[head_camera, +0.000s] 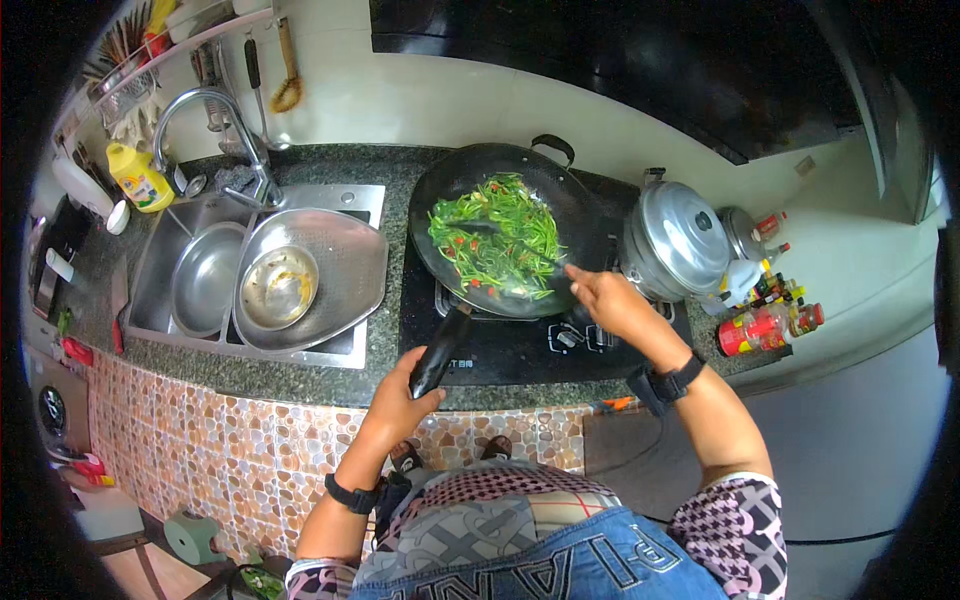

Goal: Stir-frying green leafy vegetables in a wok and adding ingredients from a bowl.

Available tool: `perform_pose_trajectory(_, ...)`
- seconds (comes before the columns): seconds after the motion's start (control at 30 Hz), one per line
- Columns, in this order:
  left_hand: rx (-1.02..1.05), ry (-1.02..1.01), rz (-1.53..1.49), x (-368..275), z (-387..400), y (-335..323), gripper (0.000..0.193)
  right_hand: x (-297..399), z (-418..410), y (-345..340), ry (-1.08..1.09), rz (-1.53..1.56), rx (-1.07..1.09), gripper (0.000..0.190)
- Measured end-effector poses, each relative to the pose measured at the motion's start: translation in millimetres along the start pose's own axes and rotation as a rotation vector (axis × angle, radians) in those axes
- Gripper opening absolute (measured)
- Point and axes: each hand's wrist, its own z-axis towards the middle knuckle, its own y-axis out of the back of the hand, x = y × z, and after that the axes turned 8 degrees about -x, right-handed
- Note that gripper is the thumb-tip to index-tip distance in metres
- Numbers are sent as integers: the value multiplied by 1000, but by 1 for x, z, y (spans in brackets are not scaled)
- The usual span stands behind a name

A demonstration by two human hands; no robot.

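Note:
A large black wok (585, 202) sits on the gas stove, holding chopped green stalks (517, 202) mixed with red pepper pieces. My left hand (401, 394) grips the end of the wok's black handle (442, 349). In my right hand (604, 300) is the handle of a dark spatula (476, 225), whose blade lies among the greens at the left of the wok. Faint steam blurs the food near the wok's front rim.
Left of the stove, a steel drainer basin (352, 255) with a soiled metal bowl (281, 289) rests over the sink (367, 330). A lidded aluminium pot (679, 236) stands close at the right, beside sauce bottles (757, 330). A knife (120, 292) lies left of the sink.

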Motion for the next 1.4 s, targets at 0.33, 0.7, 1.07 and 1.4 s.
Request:
perform_pose_trajectory(0.33, 19, 8, 7, -1, 3, -1, 61, -7, 2, 28, 51, -316, -39, 30)
perform_pose_trajectory(0.7, -38, -5, -30, 5, 0, 1, 59, -14, -15, 87, -59, -319, 40, 31)
perform_pose_trajectory(1.07, -4, 36, -1, 1, -1, 4, 63, -14, -14, 43, -2, -12, 105, 32)
perform_pose_trajectory(1.4, -9, 55, 25, -7, -1, 2, 62, 13, -7, 16, 161, -350, 5, 34)
